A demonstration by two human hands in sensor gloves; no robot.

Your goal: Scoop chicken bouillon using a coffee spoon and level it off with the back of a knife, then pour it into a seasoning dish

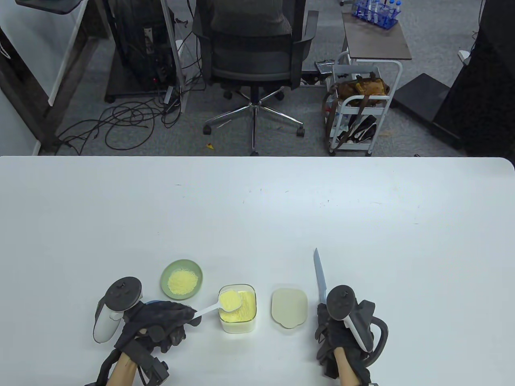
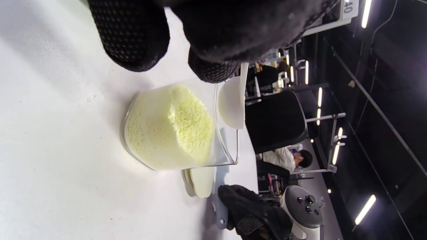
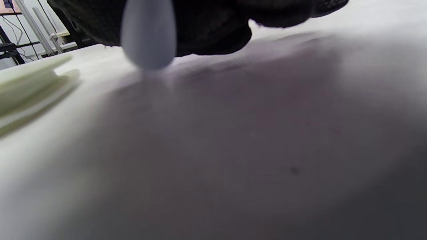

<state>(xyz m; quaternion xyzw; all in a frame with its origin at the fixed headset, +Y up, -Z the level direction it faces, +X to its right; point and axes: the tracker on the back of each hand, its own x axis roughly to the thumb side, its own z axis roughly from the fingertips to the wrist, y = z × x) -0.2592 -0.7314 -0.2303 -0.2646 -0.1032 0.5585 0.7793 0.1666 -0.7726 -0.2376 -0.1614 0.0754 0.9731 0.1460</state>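
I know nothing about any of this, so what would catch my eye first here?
Probably the yellow: a white spoon, heaped with powder, held by the left hand over a clear tub of the same granules. Left of it sits a green dish already holding some. On the right, the right hand grips a pale blue knife pointing away across the table.

White table (image 1: 257,209): dish (image 1: 181,279), container (image 1: 237,309), lid (image 1: 289,307).

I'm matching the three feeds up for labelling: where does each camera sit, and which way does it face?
Table view: overhead, facing down; left hand holding heaped spoon, right hand gripping knife.
Left wrist view: sideways, across bouillon container; fingertips on top.
Right wrist view: low over table; knife handle visible.
Shared: lid.
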